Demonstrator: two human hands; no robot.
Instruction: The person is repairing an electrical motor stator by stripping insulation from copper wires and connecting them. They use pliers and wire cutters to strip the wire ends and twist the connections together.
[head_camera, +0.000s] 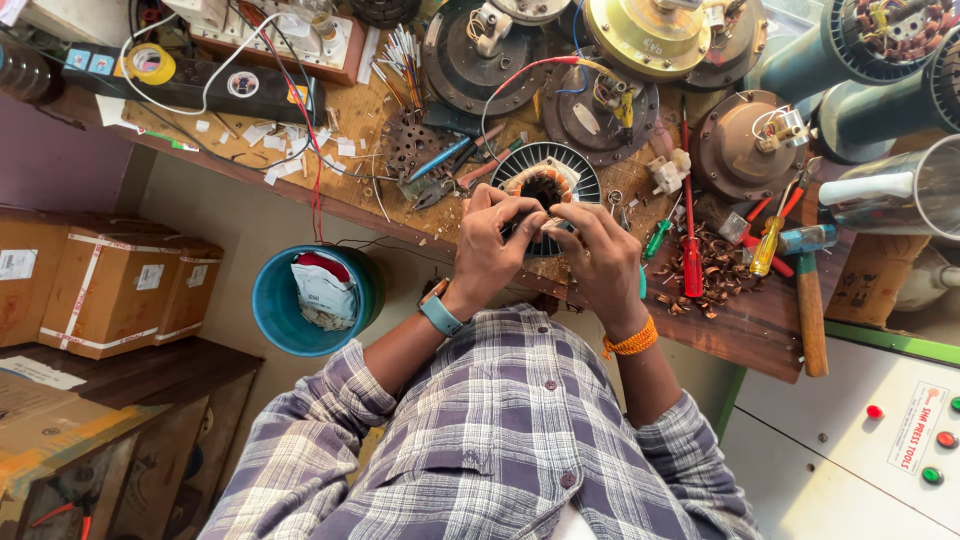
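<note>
Both hands, the left hand (492, 240) and the right hand (598, 250), are gripping the wound motor stator (543, 190) at the worktop (740, 330) near edge. A red screwdriver (690, 250) is lying just beside the right hand, and a hammer (808, 300) is resting farther toward the right end.

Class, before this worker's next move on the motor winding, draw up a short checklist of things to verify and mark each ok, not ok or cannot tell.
1. Both hands on the stator: ok. Left hand and right hand grip the stator from either side.
2. Stator supported by the workbench: ok.
3. Winding undamaged: cannot tell; fingers cover part of it.
4. Screwdrivers near: ok. The red screwdriver lies beside the right hand.
5. Bench tidy: not ok. Shavings lie scattered.
</note>
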